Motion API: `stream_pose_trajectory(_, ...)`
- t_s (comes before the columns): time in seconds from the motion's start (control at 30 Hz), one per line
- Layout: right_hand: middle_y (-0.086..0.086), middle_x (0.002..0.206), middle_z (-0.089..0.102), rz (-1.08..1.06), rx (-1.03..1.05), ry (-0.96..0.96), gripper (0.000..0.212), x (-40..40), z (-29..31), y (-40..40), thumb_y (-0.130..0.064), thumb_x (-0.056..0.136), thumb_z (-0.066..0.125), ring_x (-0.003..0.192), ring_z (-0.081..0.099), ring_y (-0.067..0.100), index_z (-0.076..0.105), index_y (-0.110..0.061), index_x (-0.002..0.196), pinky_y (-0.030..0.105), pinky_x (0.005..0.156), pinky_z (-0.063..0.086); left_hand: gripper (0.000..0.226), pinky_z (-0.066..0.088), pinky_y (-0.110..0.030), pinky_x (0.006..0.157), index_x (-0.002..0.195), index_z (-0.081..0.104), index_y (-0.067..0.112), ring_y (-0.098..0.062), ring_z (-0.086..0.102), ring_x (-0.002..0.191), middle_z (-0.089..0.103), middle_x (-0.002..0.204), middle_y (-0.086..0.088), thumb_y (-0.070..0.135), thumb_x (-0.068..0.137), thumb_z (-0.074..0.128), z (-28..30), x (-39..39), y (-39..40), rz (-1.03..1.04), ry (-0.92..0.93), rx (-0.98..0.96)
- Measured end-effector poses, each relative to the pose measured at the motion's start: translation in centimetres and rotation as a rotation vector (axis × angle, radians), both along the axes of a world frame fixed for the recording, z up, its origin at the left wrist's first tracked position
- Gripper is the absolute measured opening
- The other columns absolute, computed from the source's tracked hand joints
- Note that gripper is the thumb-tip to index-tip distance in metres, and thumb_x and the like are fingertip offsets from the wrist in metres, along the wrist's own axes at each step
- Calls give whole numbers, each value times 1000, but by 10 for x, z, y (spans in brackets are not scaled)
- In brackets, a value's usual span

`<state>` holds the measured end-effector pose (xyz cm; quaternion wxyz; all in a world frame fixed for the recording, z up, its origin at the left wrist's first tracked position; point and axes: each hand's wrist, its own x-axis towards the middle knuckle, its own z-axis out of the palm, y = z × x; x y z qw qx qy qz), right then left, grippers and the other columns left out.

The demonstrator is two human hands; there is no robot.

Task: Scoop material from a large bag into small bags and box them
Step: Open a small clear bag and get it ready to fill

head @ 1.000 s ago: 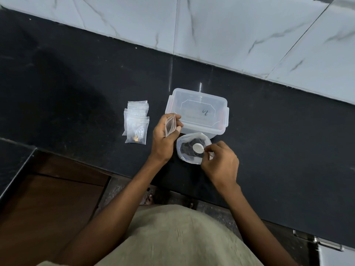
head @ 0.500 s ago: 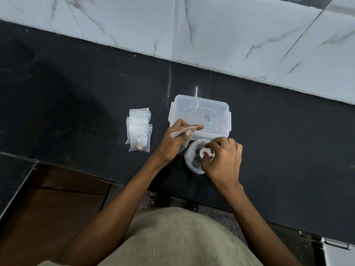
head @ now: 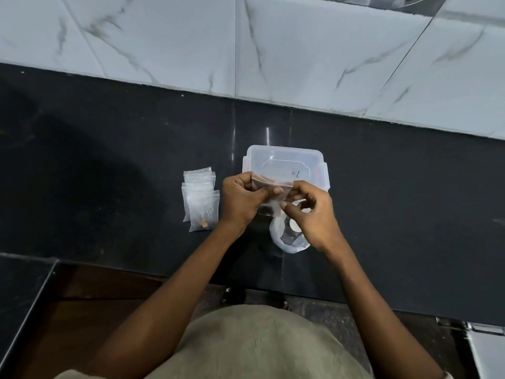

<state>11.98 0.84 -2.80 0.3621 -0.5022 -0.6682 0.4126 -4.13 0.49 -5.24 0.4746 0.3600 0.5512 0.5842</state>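
Note:
A small clear zip bag (head: 269,198) with dark material at its bottom is held up between both hands. My left hand (head: 240,199) pinches its left top corner, and my right hand (head: 311,212) pinches the right end of its top strip. Under my right hand sits the large clear bag (head: 284,239) of dark material, with a white scoop (head: 293,224) lying in its mouth. Just behind the hands stands a clear plastic box (head: 284,162) with its lid on.
A pile of small clear bags (head: 200,198) lies on the black counter (head: 109,165) left of my left hand. A white marble wall (head: 246,45) rises behind the counter. The counter's front edge runs just below the large bag.
My right hand has left the scoop in the large bag and come up to grip the small bag's top. The small bag now hangs upright between both hands.

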Motion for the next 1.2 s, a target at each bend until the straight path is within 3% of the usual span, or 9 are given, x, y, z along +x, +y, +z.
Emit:
stream_pose_trajectory(0.07,-8,69,65,-65,-21,-27,27,-6,-2,0,3,80,78,66,61,7,70,-23,83,19,65,50,18,62,-33,64,82,76,10,-21,76,74,78,79,-4,3,70,88,1,-3,0,-7,10,11)
stream_pose_trajectory(0.13,-8,62,61,-152,-67,-12,32,-9,-5,1,4,80,79,61,57,6,68,-26,75,23,66,52,9,61,-28,64,82,75,7,-18,75,72,77,76,-4,1,79,81,4,-7,-3,-30,-26,36)
stream_pose_trajectory(0.3,7,70,70,-202,-168,48,16,-9,-6,-1,2,81,79,67,63,19,76,-14,79,40,74,60,8,57,-21,64,83,70,2,-12,74,70,76,71,0,-3,90,69,7,-13,-8,-5,-35,26)
stream_pose_trajectory(0.43,-9,71,66,-142,-92,7,12,-11,0,-5,-8,82,80,68,61,9,72,-17,82,23,67,50,12,58,-22,66,79,74,8,-12,73,69,75,73,-1,-2,85,74,6,-12,-8,-18,64,10)
stream_pose_trajectory(0.57,-7,89,75,-98,-20,-5,10,-9,9,-1,-17,84,82,83,69,7,75,-18,91,13,69,47,15,54,-22,57,75,75,13,-10,69,63,74,69,-2,1,83,77,10,-7,-5,-98,91,-16)
stream_pose_trajectory(0.73,-8,77,75,-94,-59,-12,8,4,16,9,-19,83,84,69,65,4,77,-16,80,22,68,50,6,60,-33,62,82,76,9,-29,74,78,77,81,-10,6,86,76,14,0,-3,-128,43,-43)
stream_pose_trajectory(0.9,-13,67,69,-81,-53,-35,14,14,20,14,-13,83,81,61,57,-1,74,-19,73,17,62,43,5,63,-37,61,86,73,0,-24,74,74,76,79,-8,3,84,78,18,12,-6,-46,-12,-64)
stream_pose_trajectory(1.2,-9,75,69,87,23,-191,10,17,30,16,-16,83,82,66,59,0,74,-17,77,10,59,42,7,62,-37,71,76,73,0,-25,73,71,74,71,-10,-3,80,78,21,13,-5,-77,157,-68)
